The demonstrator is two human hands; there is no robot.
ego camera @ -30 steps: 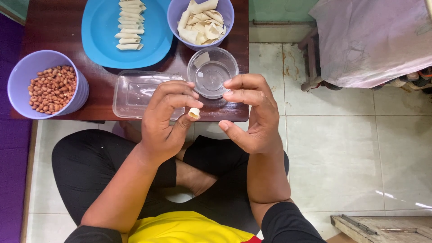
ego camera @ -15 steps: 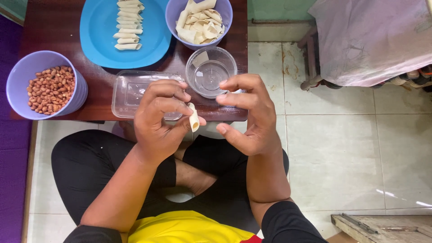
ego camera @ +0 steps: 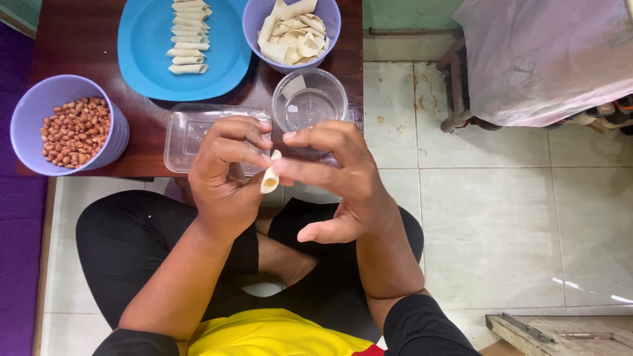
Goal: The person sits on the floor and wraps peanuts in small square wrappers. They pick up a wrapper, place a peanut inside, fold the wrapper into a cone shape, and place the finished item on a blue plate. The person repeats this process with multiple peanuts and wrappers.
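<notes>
My left hand [ego camera: 224, 178] and my right hand [ego camera: 336, 178] meet in front of me over the near edge of a dark wooden table [ego camera: 72, 39]. Between their fingertips they pinch a small pale dough wrapper [ego camera: 269, 178], rolled into a cone. Just behind the hands lie a clear rectangular plastic container [ego camera: 188, 135] and a clear round cup [ego camera: 310, 99]. A purple bowl of peanuts [ego camera: 69, 128] stands at the left. A blue plate [ego camera: 181, 49] carries a row of rolled dough pieces. A purple bowl [ego camera: 290, 29] holds flat wrapper pieces.
I sit cross-legged on a tiled floor [ego camera: 501, 224]. A cloth-covered piece of furniture [ego camera: 547, 59] stands at the upper right. A wooden board [ego camera: 560, 333] lies at the bottom right. A purple mat [ego camera: 20, 264] runs along the left edge.
The dough piece has turned between my fingers and now shows as a rolled cone. My right fingers have closed in on it. The hands stay over the table's near edge.
</notes>
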